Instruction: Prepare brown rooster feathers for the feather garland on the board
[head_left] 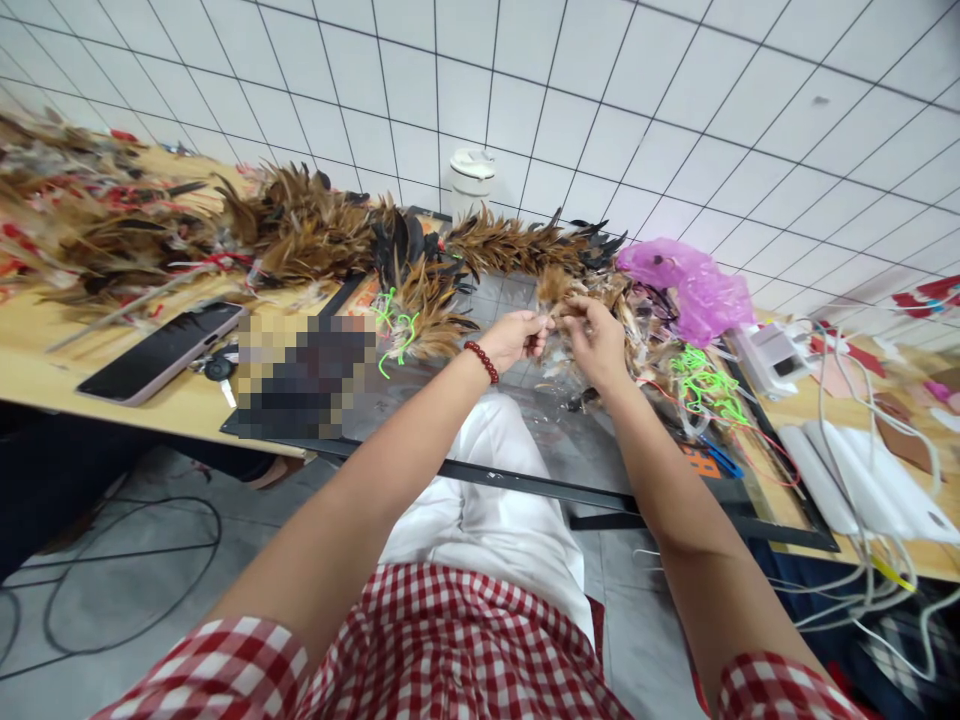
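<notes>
Feather tuft [556, 287]: soft, wispy, tawny-brown, quills bunched. It was held just above the middle of the wooden bench [45, 375], between both hands. Left hand [516, 338] was clenched, fingertips pinching the tuft's base; glossy red bead bracelet [481, 361] on that wrist. Right hand [598, 342] was likewise closed on the tuft from the other side. Long axis ran away from the person, frayed tips toward the tiled wall. Behind lay a long fluffy feather garland [517, 243], brown and black, stretched left to right. Crinkled pink plastic bag [694, 285] and looped green cord [705, 385] lay right; flat dark phone [161, 350] left.

Bare glass pane [555, 445] near the edge; feather heaps [300, 235] behind, green cords [705, 385] rightward.
</notes>
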